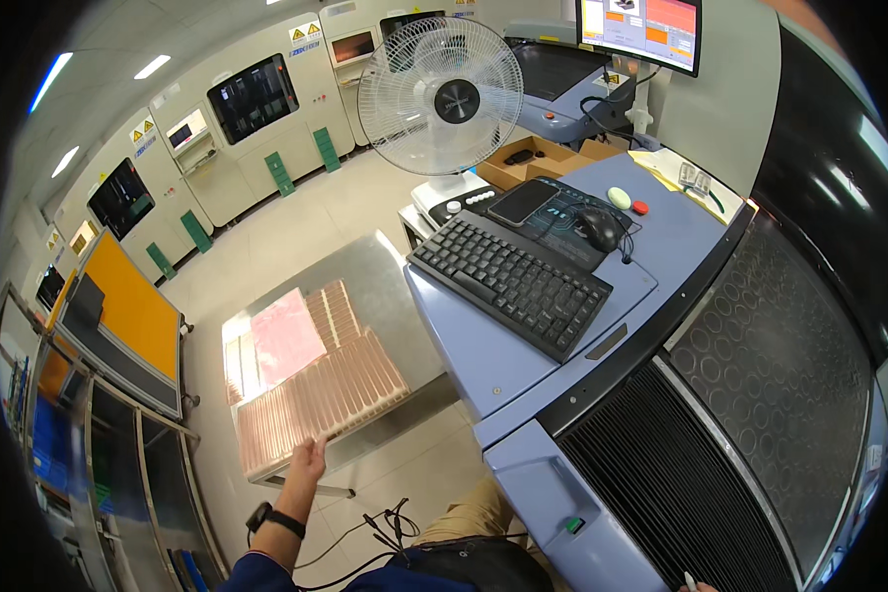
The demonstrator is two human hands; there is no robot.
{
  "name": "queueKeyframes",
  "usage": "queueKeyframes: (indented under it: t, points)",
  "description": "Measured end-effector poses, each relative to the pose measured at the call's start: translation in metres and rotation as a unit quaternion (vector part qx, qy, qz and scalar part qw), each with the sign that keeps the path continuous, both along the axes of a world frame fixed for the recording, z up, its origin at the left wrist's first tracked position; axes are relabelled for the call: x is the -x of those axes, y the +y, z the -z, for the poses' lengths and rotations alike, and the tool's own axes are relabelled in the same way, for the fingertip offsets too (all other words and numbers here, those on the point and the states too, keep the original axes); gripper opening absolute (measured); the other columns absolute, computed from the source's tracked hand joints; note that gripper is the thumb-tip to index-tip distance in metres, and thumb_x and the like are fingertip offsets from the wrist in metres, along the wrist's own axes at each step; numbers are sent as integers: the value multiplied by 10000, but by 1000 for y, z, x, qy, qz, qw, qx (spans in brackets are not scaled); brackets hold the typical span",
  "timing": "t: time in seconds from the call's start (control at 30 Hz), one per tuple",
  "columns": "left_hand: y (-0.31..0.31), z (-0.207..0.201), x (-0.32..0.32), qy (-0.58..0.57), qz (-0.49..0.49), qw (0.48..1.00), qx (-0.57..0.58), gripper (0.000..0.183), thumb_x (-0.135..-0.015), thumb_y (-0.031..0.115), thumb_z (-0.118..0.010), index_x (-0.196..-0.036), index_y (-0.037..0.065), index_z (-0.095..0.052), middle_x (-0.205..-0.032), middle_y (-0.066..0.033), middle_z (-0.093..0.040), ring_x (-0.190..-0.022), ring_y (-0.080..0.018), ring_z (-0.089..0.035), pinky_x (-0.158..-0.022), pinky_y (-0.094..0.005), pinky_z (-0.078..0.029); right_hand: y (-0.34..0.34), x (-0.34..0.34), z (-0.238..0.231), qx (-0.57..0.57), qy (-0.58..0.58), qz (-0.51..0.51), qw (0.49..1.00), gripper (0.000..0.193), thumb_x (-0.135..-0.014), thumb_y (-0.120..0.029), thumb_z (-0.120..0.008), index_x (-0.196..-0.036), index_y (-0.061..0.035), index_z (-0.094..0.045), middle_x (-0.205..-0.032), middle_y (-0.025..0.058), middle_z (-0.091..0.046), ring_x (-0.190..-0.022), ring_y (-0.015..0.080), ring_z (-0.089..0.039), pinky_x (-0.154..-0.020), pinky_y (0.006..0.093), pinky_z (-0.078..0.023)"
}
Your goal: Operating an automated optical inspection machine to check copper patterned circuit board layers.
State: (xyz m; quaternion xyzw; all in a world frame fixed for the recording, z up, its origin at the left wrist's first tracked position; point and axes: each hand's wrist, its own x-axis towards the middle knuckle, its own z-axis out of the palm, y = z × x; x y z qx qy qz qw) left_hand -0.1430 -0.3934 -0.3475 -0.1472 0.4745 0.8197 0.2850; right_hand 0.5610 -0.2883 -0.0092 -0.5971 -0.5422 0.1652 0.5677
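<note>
My left hand point(309, 460), with a black band on its wrist, is at the near edge of a large flat panel with copper-coloured stripes point(321, 403). Its fingers look closed on that edge. The panel lies on a metal table point(360, 271), overlapping another striped panel point(333, 314). A pink sheet point(286, 337) rests on top beside them. Only a sliver of my right hand point(705, 587) shows at the lower edge, by the black ribbed part of the machine point(661, 464). Something thin and pale sticks up there; its kind and the fingers are hidden.
A blue machine top point(483, 365) carries a black keyboard point(511, 281), mouse point(598, 229) and phone point(525, 202). Behind stand a fan point(442, 99), a cardboard box point(553, 158) and a monitor point(641, 35). Racks point(118, 454) line the left; cables point(390, 523) hang near my legs.
</note>
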Motion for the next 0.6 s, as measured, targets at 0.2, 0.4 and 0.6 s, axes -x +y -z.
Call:
queueKeyframes:
  t: [0.2,0.4,0.6]
  points:
    - [3,-29,-122,-144,-51,988,10,158,-1061,58,-485,-1216,34,-472,-978,-71,-578,-954,-225,-643,-1066,-459,-552,-1,5,2,-3,-13,25,1000,184,-954,-95,-630,-990,86,-632,-858,180,-667,-687,220,-618,-651,323,-515]
    - [10,-72,-110,-108,-41,993,-7,203,-1057,47,-483,-1232,-52,-460,-1238,-163,-574,-1158,-290,-626,-1104,-401,-527,5,9,3,-6,-27,-4,1000,144,-941,-51,-609,-972,86,-637,-831,166,-654,-693,223,-626,-662,336,-523]
    - [11,14,-72,-117,-21,993,-20,273,-1068,48,-456,-1305,-87,-462,-1355,-184,-558,-1281,-286,-568,-1145,-391,-483,-5,14,-1,5,-19,48,999,155,-947,-70,-643,-993,79,-651,-838,166,-683,-698,206,-629,-659,318,-523]
